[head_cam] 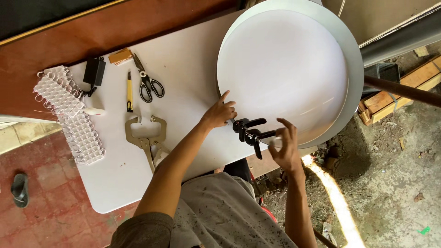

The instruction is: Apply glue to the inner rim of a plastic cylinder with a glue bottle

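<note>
Fingers – black clamp between hands.

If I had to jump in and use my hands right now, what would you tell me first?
Left hand: fingers spread, pressing the near edge of the big white round panel.
Right hand: open, fingertips at the black spring clamp; its grip on it is unclear.
The clamp sits on the panel's rim, between both hands. The panel hangs partly off the white table.
Lying unused to the left: locking pliers, scissors, yellow utility knife.
Done: one clamp at the rim. No other clamps show on the rim.
</note>
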